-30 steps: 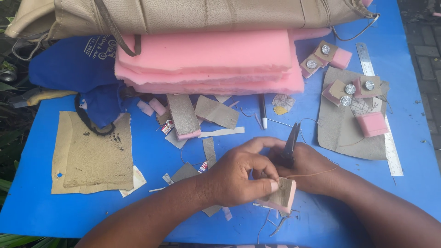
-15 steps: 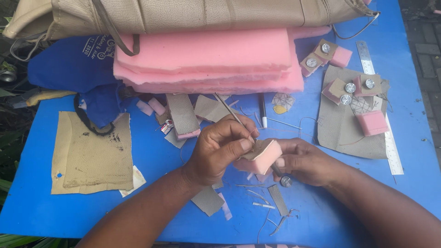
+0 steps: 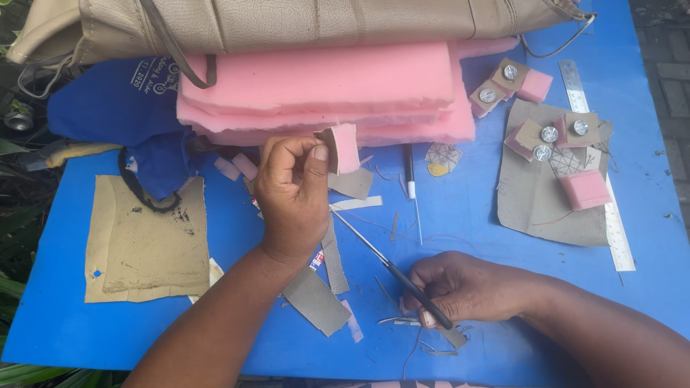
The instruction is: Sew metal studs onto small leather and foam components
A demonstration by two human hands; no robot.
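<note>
My left hand is raised above the blue table, pinching a small pink foam piece backed with tan leather between thumb and fingers. My right hand rests low on the table at the right, closed around the black handle of a thin awl-like needle tool. The tool's metal shaft points up and left toward my left wrist. A thin thread seems to trail near the right hand.
A stack of pink foam sheets lies under a beige bag at the back. Tan leather pieces, grey strips, a pen, foam squares with metal studs on a grey leather piece and a steel ruler lie about.
My left hand has lifted the foam piece up and away from my right hand. My right hand has dropped to the table with the needle tool, its shaft now pointing up-left.
</note>
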